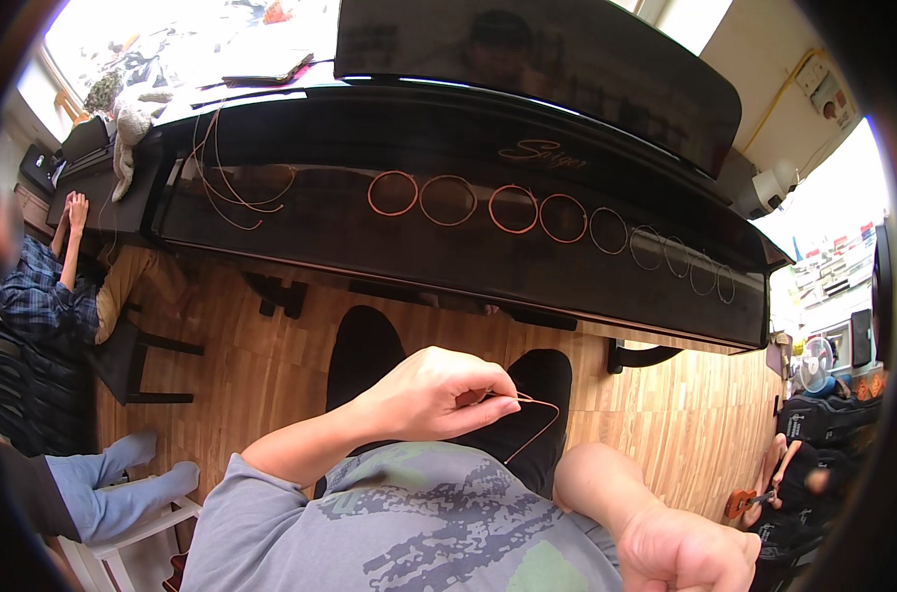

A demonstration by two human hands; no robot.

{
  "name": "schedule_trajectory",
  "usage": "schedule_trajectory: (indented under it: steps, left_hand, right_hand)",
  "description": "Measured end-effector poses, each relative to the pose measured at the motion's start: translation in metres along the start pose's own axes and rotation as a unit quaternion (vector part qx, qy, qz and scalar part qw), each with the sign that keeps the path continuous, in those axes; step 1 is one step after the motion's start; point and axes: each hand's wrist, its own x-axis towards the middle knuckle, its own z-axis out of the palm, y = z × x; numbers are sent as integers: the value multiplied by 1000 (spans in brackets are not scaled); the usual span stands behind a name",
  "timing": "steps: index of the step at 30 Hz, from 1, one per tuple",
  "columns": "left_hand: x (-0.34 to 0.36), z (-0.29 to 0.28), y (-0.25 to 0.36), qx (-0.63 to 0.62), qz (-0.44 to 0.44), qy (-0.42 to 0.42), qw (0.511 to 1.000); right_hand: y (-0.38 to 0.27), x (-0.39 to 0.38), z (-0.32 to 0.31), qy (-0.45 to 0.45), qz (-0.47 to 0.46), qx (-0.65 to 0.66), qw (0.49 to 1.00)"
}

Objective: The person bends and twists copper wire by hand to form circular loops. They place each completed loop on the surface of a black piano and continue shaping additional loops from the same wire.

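My left hand (446, 393) is in front of my torso, thumb and forefinger pinched on a thin copper-coloured instrument string (553, 419). The string runs out to the right of the fingertips, bends, and drops back toward my shirt; its far end is hard to make out there. At the lower right, close to my body, my right hand (687, 553) is curled closed. Whatever its fingers hold, if anything, is hidden. Beyond my knees, a row of copper-coloured coiled strings (416, 200) and silver coiled strings (609, 230) lies on the black piano's front (350, 247).
Looser strings (239, 203) lie on the piano's left part. A grey plush toy (135, 128) drapes over its left end. A person in a plaid shirt (44, 286) sits at left, near a black stool (138, 360). Another person's legs (123, 488) rest at lower left. A small ukulele-like instrument (739, 503) shows at right.
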Motion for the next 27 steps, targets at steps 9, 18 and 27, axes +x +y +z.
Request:
schedule_trajectory:
  steps: [9,18,27]
  left_hand:
    - [-2,1,2,10,1,-1,1000]
    - [-1,0,2,5,-2,-2,1000]
    - [0,1,1,4,-4,-5,1000]
  right_hand:
    - [0,2,0,-5,34,3,999]
    - [-5,0,-1,3,68,-13,998]
    - [-1,0,-5,0,79,26,997]
